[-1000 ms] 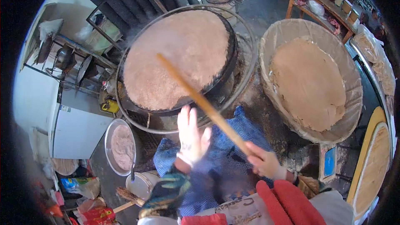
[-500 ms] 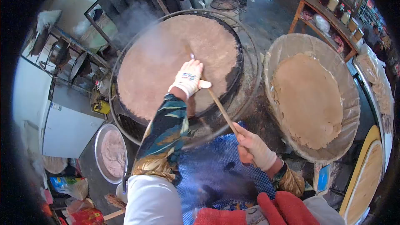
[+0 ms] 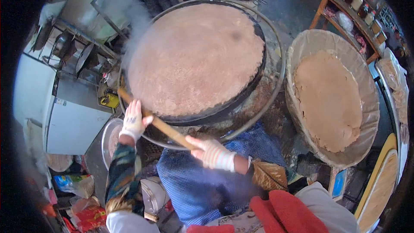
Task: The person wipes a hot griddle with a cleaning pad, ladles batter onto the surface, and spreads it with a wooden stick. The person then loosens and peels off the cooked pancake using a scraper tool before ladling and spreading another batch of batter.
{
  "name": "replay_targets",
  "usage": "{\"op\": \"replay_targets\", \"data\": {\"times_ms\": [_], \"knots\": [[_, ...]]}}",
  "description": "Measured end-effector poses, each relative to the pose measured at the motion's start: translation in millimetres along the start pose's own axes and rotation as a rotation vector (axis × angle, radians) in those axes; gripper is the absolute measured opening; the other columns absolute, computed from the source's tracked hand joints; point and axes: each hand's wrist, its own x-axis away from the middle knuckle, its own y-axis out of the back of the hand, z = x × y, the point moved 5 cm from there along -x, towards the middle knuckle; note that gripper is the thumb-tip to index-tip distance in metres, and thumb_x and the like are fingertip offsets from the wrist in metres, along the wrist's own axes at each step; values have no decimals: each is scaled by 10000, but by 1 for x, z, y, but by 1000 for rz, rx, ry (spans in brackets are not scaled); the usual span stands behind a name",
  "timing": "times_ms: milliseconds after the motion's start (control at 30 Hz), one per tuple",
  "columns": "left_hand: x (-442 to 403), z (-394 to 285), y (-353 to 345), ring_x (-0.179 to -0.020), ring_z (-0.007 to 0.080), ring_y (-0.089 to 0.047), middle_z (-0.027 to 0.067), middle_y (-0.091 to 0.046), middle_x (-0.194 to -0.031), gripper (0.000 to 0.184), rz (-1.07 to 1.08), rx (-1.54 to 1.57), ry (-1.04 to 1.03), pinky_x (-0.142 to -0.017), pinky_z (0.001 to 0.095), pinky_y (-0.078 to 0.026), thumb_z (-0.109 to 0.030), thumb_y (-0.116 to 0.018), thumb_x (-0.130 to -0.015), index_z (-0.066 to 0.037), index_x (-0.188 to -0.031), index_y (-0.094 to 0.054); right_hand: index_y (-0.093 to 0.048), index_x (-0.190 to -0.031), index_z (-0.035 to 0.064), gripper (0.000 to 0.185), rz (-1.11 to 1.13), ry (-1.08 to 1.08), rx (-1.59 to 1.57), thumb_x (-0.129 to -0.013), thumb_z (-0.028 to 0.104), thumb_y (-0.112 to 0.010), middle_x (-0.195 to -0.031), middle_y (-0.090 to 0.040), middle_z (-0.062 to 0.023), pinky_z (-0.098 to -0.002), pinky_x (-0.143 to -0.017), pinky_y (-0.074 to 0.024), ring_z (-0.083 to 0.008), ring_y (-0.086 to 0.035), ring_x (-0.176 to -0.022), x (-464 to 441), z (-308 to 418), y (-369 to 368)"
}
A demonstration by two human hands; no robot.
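Note:
My left hand [image 3: 133,121], in a white work glove, is on a long flat wooden stick [image 3: 166,130], fingers stretched across it and thumb on top. My right hand [image 3: 213,153], gloved with bare fingertips, is closed around the stick's near end. The stick slants over the near left edge of a large round griddle [image 3: 258,75]. A thin layer of pinkish-brown batter [image 3: 196,60] covers the griddle's surface, with steam rising at its left. The stick's far tip is past the griddle's rim, at the left.
A metal ring [image 3: 280,75] surrounds the griddle. On the right stands a wide plastic-lined basket [image 3: 302,45] of brown dough or paste [image 3: 330,103]. A metal basin [image 3: 106,144] is at the left. Jars stand on a wooden table [image 3: 321,11] at the back right.
Both hands have moved left with the stick, from over the middle of the griddle to its near left edge. The stick now lies more crosswise, and the view has shifted slightly.

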Motion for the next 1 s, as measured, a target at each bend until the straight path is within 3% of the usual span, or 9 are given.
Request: {"op": "replay_targets", "data": {"times_ms": [33,100,167,300,400,533,667,767,1000], "knots": [[23,-6,-4,-1267,441,-355,302,-372,-1354,874,-7,-30,13,-1078,489,-260,-579,-553,-793,40,-1362,-316,-358,-1416,286,531,-194,409,602,-927,200,-543,-619,-542,-50,-296,-513,-469,-129,-543,-516,25,12,-8],[47,-35,-5,-1261,469,-337,318,-362,-1344,903,-166,-12,-62,-1068,510,-251,-608,-529,-792,49,-1365,-294,-459,-1355,236,483,-302,530,646,-894,267,-598,-727,-638,-175,-342,-581,-508,-188,-644,-598,61,-19,4],[10,-119,42,-1262,463,-331,303,-365,-1339,936,-176,151,-107,-1057,519,-254,-641,-564,-737,43,-1333,-336,-445,-1366,238,508,-404,608,487,-883,225,-602,-810,-671,-174,-351,-628,-520,-210,-663,-655,116,-52,22],[-94,-283,80,-1320,427,-285,272,-354,-1383,977,-190,336,-458,-1093,480,-222,-653,-560,-729,58,-1356,-326,-395,-1408,213,559,-836,183,12,-883,170,-582,-763,-651,-64,-291,-558,-497,-140,-594,-562,206,-126,52],[-124,-351,25,-1343,398,-263,246,-339,-1411,1068,12,334,-486,-1121,431,-199,-683,-600,-641,57,-1361,-327,-338,-1438,172,557,-771,191,-253,-912,170,-523,-568,-519,-18,-245,-435,-386,-100,-469,-452,224,-130,56],[-107,-322,25,-1347,380,-269,235,-357,-1406,1124,9,257,-387,-1131,422,-195,-721,-610,-547,47,-1335,-384,-308,-1444,107,602,-417,370,-349,-912,229,-562,-604,-500,11,-235,-441,-381,-90,-458,-472,218,-140,70],[-80,-273,21,-1370,379,-224,233,-315,-1439,1188,118,265,-258,-1140,433,-158,-784,-547,-551,75,-1349,-354,-295,-1451,138,587,-190,281,-578,-931,254,-541,-568,-440,26,-240,-424,-362,-81,-411,-435,205,-120,49],[-55,-230,11,-1339,392,-280,236,-363,-1404,1159,3,250,-184,-1119,457,-205,-773,-564,-528,50,-1327,-391,-281,-1456,159,582,-84,241,-526,-940,251,-533,-547,-394,33,-240,-395,-336,-72,-370,-408,187,-107,37],[11,-109,0,-1279,407,-357,235,-402,-1362,972,-93,52,-8,-1091,458,-269,-638,-616,-643,15,-1323,-378,-353,-1429,171,527,-206,253,212,-931,194,-524,-666,-517,17,-206,-425,-390,-55,-479,-493,117,-65,7]]}}
